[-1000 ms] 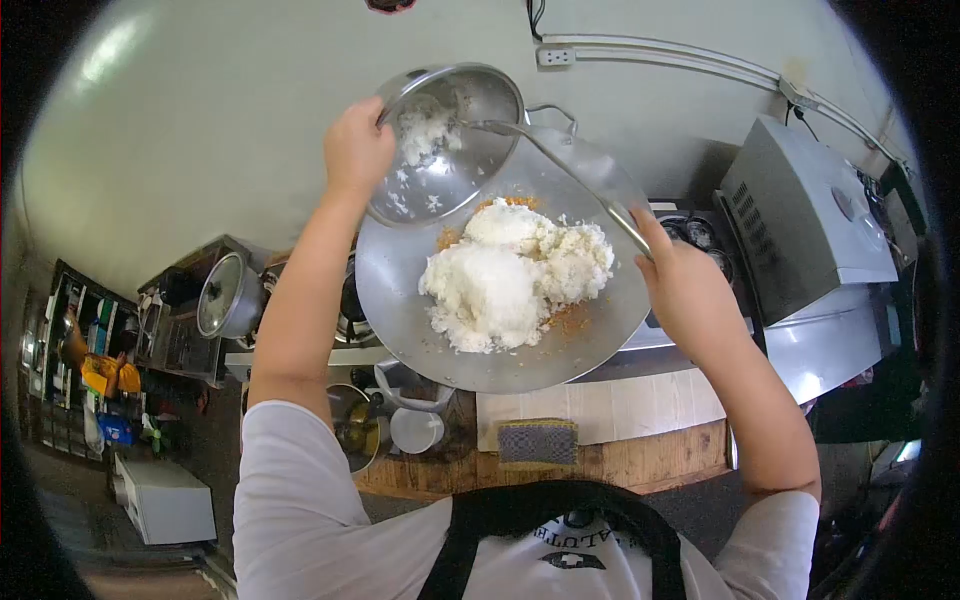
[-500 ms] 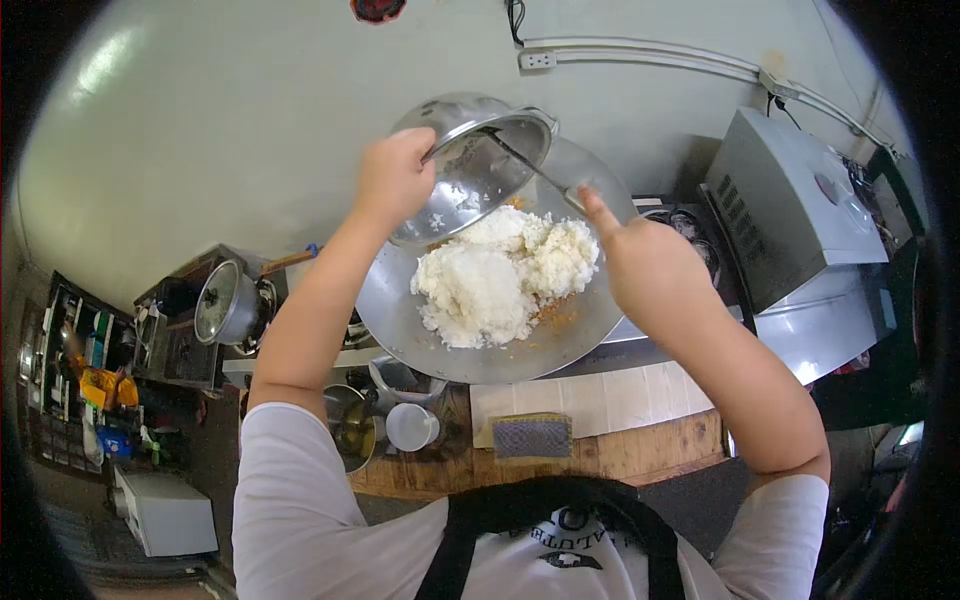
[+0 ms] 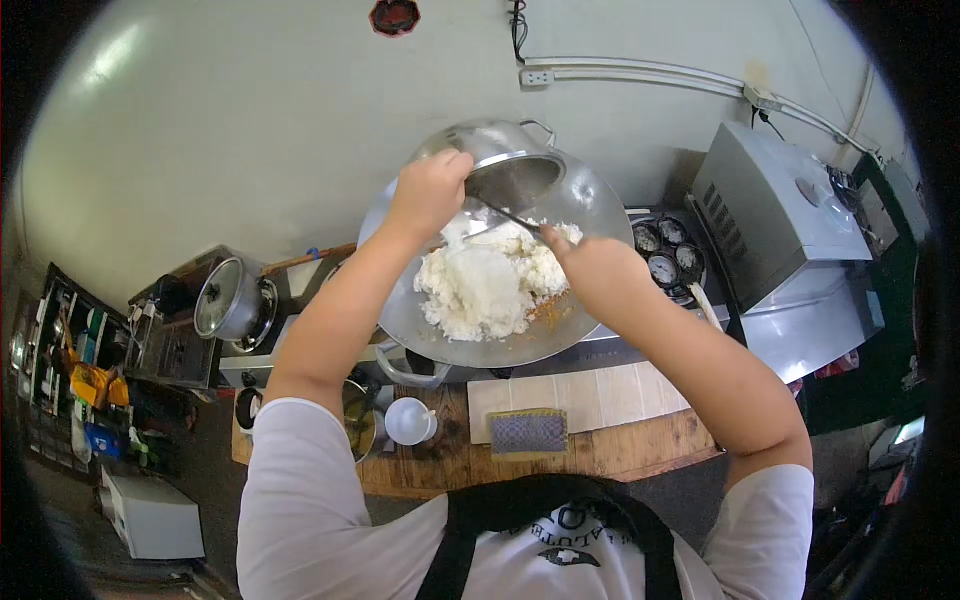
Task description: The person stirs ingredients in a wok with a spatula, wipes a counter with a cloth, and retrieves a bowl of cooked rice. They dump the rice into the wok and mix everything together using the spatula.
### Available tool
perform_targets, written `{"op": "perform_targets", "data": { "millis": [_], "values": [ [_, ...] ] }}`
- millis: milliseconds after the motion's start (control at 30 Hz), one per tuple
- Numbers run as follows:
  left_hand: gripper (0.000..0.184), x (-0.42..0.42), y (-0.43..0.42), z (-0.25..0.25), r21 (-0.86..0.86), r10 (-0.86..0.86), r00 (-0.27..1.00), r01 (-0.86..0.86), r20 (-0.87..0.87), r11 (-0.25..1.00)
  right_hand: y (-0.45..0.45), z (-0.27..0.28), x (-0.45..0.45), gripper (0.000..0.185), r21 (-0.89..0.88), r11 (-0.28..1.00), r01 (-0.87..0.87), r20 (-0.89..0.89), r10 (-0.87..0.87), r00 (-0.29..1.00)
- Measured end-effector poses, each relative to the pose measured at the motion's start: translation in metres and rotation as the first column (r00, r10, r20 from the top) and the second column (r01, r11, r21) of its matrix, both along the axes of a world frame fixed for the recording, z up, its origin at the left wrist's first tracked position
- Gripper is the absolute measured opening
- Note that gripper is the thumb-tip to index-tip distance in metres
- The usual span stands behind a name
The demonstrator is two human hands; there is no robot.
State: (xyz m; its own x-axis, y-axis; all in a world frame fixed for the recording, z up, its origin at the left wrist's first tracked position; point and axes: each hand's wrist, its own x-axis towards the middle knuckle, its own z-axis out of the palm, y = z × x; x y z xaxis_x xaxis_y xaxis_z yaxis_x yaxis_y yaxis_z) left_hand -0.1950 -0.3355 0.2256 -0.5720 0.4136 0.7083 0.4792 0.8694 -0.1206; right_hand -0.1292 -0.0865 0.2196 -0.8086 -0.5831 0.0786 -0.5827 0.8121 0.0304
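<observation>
A large metal wok (image 3: 600, 200) holds a mound of white rice (image 3: 485, 290), with orange-brown bits showing at its lower right edge. My left hand (image 3: 430, 192) is closed on the near rim of a shiny metal pot (image 3: 480, 138), which is tipped with its mouth down toward the wok. My right hand (image 3: 600, 275) grips a long-handled metal utensil (image 3: 508, 214) just above the rice. The utensil's shaft reaches left to the pot's mouth; its head cannot be made out, so I cannot tell whether it is a ladle or a turner.
A burner (image 3: 665, 262) and a grey box-shaped appliance (image 3: 780, 215) stand right of the wok. On the wooden counter (image 3: 640, 432) are a folded cloth (image 3: 528, 434), a cardboard sheet (image 3: 600, 395) and a white cup (image 3: 410, 421). A lidded pot (image 3: 230, 305) sits left.
The pot has moved down and slightly right, its mouth turned further downward. My right hand has come left and lower with the utensil. The wok appears shifted, and the camera view has moved slightly.
</observation>
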Motion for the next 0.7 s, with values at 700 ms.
{"op": "perform_targets", "data": {
  "millis": [700],
  "values": [
    [0.046,0.002,-0.170,-0.022,0.971,-0.375,0.912,-0.217,0.166,-0.097,0.053,-0.094,0.175,0.063,-0.655,0.685,0.319,0.241,-0.211,0.947]
  ]
}}
